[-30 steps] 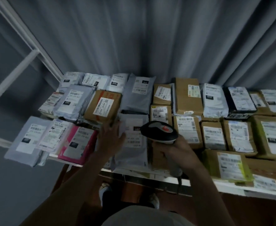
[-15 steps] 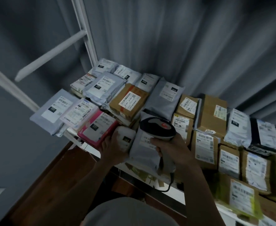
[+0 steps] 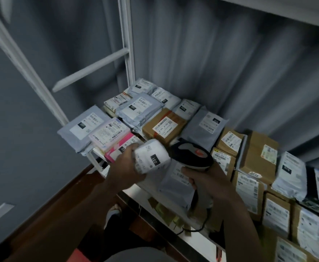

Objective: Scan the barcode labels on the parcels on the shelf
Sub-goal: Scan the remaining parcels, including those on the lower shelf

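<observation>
Left hand [image 3: 125, 167] grips small white parcel [image 3: 151, 157], lifted off shelf [image 3: 136, 191] at 9 o'clock of scanner [image 3: 192, 156], clenched in right hand [image 3: 207, 182]. Parcel looks light, soft; hold ends, label clear.

Dim storeroom corner with grey drapes

A pleated grey curtain [image 3: 221, 59] hangs behind the white metal shelf frame [image 3: 127, 44]; a plain grey wall [image 3: 22, 120] stands left, above reddish-brown wooden floor [image 3: 60, 214].

Brown cardboard boxes [image 3: 164, 127] and smooth grey plastic mailers [image 3: 204, 127] are seen. Paper labels [image 3: 207, 121] are stuck on. A glossy plastic scanner [image 3: 192, 156] is shown.
</observation>
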